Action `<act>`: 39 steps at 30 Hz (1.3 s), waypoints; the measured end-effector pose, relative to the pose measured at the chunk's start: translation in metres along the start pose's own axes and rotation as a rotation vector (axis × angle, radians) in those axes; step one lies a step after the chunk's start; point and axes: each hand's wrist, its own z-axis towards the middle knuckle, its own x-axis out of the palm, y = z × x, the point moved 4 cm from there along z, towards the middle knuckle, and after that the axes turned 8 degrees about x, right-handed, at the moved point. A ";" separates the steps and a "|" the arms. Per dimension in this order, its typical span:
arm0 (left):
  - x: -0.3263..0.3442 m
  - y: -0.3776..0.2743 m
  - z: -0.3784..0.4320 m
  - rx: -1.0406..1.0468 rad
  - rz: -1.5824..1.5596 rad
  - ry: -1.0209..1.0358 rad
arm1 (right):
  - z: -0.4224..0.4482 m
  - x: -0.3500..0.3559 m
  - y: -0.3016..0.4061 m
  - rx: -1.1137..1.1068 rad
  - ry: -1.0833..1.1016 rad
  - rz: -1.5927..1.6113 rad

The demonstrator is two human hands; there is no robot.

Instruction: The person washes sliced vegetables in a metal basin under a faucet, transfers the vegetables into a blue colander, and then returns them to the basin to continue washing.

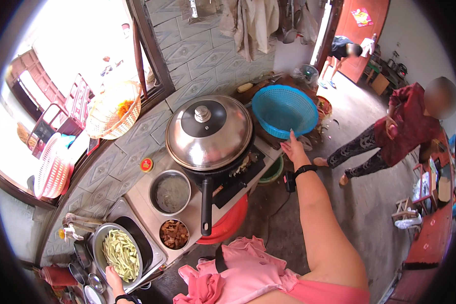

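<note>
My left hand (114, 283) is at the near rim of a round metal basin (95, 252) resting over the sink (152, 262). Pale green vegetable strips (121, 254) fill the basin. My right arm reaches across to a blue plastic colander basket (285, 110) beyond the stove. At that basket's near rim, my right hand (294, 150) has its thumb against the edge and its other fingers below. Inside the basket no food shows. Between my hands a black-handled wok (206, 207) sits on the stove under a domed metal lid (228, 142).
A pot of cloudy liquid (171, 193) and a bowl of browned pieces (174, 233) stand by the wok handle. A faucet (73, 224) overhangs the sink. Woven baskets (116, 117) line the windowsill. One person (399, 129) stands at right; another (344, 51) bends near the door.
</note>
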 end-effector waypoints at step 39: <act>0.046 -0.052 0.066 0.002 -0.216 0.329 | -0.135 -0.170 0.070 -0.667 -1.195 -1.252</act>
